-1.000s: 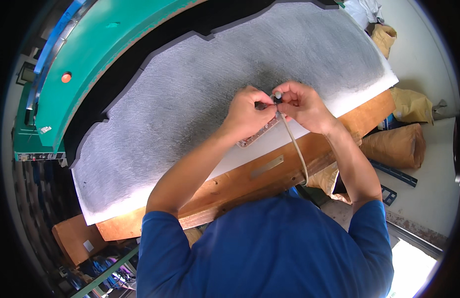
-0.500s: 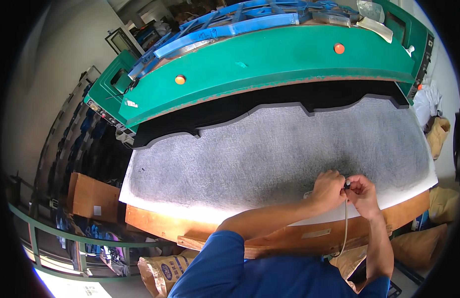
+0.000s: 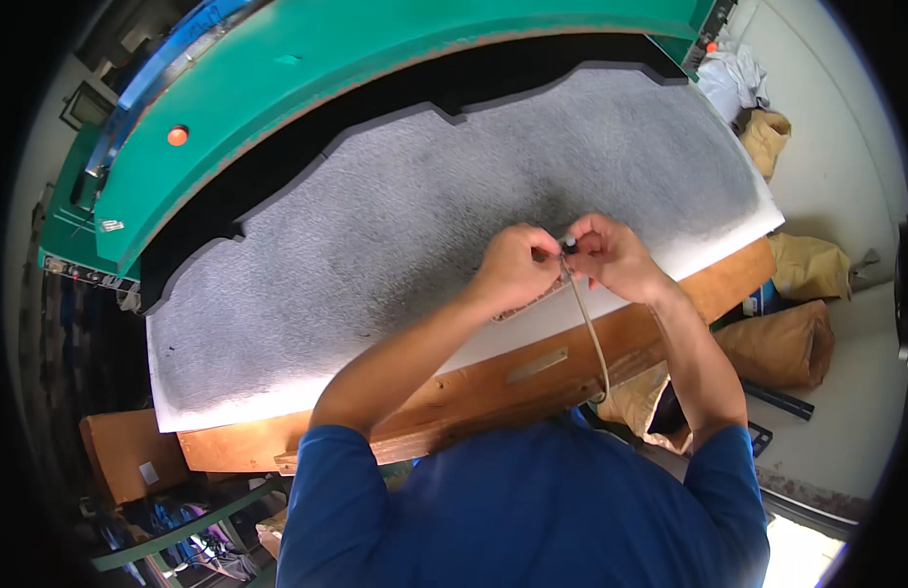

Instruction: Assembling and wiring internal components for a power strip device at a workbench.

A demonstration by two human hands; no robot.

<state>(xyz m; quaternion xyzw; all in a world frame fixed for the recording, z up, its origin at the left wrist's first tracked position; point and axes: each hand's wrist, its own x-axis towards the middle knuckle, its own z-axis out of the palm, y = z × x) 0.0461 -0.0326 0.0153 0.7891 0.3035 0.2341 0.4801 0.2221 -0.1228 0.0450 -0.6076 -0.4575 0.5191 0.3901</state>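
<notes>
Over the near edge of the grey sheet [image 3: 395,206], both my hands meet at a small black fitting [image 3: 570,248] with a pale, roundish top. A pale cord [image 3: 593,338] hangs from it, curving down past the board's front edge. The fingers of my left hand [image 3: 517,267] are closed in a pinch at the fitting's left side. From the other side, my right hand [image 3: 615,260] pinches it between thumb and fingers. Fingers partly cover the fitting, so its exact kind is unclear. Beneath my left hand lies a reddish-brown speckled strip [image 3: 527,301].
Beyond the sheet stands a green machine [image 3: 375,44] with an orange button [image 3: 178,135] and black wavy-edged material [image 3: 307,147] below it. A wooden board [image 3: 454,392] borders the near side. Brown paper sacks [image 3: 782,345] sit at right, a cardboard box [image 3: 135,456] at lower left.
The view has turned, so the machine and sheet now appear tilted and farther left and up. My hands stay together at the fitting, with the cord still hanging from it.
</notes>
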